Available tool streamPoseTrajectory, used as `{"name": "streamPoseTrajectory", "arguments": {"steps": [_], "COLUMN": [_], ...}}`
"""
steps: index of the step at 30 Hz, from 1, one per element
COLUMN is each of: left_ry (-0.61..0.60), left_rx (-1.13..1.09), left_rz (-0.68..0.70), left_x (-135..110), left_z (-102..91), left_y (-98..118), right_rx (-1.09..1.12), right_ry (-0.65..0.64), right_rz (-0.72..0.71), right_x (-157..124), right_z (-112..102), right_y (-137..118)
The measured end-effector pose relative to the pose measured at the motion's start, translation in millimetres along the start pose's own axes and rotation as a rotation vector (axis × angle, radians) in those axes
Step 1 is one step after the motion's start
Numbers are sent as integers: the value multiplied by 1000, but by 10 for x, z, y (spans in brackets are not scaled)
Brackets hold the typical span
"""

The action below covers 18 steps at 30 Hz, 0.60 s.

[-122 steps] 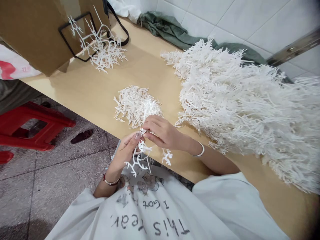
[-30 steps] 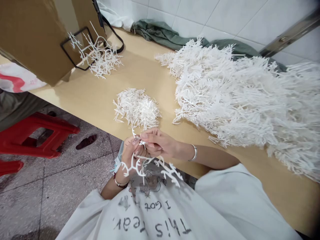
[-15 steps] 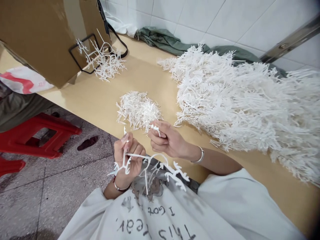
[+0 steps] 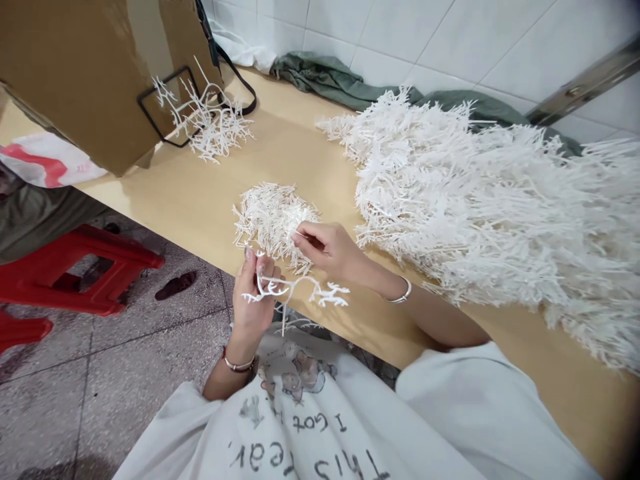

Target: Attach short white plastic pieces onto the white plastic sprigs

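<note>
My left hand (image 4: 253, 300) grips a white branched plastic frame (image 4: 300, 293) at the table's front edge, with its arms spreading to the right. My right hand (image 4: 327, 250) reaches forward over a small heap of short white plastic pieces (image 4: 273, 217). Its thumb and fingers are pinched together at the heap's near edge, and what they hold is too small to make out. A silver bangle sits on each wrist.
A large mound of white branched frames (image 4: 480, 200) covers the right of the wooden table (image 4: 190, 193). Bare frames (image 4: 213, 123) lie by a cardboard box (image 4: 75, 73) and black wire stand at back left. Green cloth (image 4: 335, 77) lies against the tiled wall. A red stool (image 4: 75, 267) stands on the floor.
My right hand has pulled away from the frame and moved forward to the small heap. My left hand has lifted the frame slightly toward the table edge.
</note>
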<state>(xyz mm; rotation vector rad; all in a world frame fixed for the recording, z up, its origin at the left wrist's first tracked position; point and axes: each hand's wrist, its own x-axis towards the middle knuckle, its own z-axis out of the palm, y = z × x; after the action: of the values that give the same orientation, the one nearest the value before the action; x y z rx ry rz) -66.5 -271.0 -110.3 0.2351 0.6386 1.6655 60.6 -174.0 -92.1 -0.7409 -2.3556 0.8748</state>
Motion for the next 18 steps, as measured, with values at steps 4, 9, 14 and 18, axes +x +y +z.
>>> {"name": "streamPoseTrajectory", "arguments": {"steps": [4, 9, 14, 18], "left_ry": [19, 27, -36, -33], "left_rx": [20, 68, 174, 264], "left_rz": [-20, -15, 14, 24], "left_x": [30, 40, 61, 38], "left_z": [-24, -51, -55, -73], "left_y": [11, 14, 57, 86], "right_rx": [-230, -457, -154, 239], "right_ry": [37, 111, 302, 67], "right_rz": [58, 28, -131, -254], "right_x": [29, 28, -25, -99], "right_z": [41, 92, 61, 23], "right_y": [202, 370, 181, -50]}}
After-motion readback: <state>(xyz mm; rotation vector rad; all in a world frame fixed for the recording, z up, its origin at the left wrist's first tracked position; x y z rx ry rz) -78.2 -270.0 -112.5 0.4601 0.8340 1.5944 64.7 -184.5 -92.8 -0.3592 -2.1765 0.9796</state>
